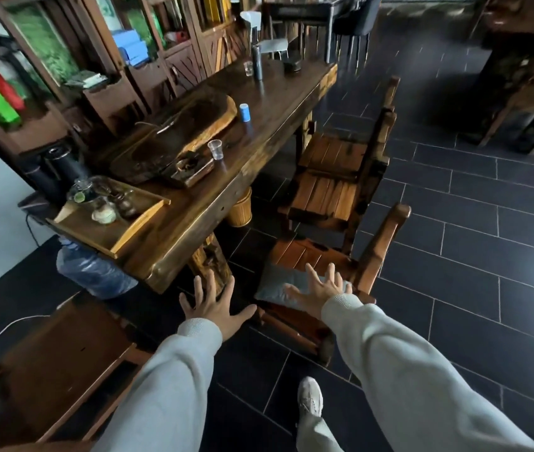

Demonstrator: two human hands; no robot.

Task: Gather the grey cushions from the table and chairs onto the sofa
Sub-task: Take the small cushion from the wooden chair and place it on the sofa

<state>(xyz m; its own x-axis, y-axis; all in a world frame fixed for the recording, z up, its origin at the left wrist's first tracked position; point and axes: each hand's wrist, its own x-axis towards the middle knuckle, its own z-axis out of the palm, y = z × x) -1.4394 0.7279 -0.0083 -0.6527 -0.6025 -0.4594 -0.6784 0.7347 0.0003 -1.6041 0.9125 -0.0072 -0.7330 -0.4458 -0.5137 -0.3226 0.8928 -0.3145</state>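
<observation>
A grey cushion (274,283) lies on the seat of the nearest wooden chair (386,243), beside the long wooden table (259,151). My right hand (316,293) is spread open over the cushion's near right part, fingers apart, holding nothing. My left hand (212,303) hovers open to the left of the chair, in front of the table leg, empty. Both arms wear light grey sleeves. Two more wooden chairs (337,187) behind the first show bare slatted seats.
The table carries a tea tray (109,230), a carved wooden slab (174,132), a plastic cup (215,149) and a blue can (244,111). A water jug (92,272) sits under the table's near end. Dark tiled floor (471,239) spreads to the right. A wooden bench (63,363) stands at lower left.
</observation>
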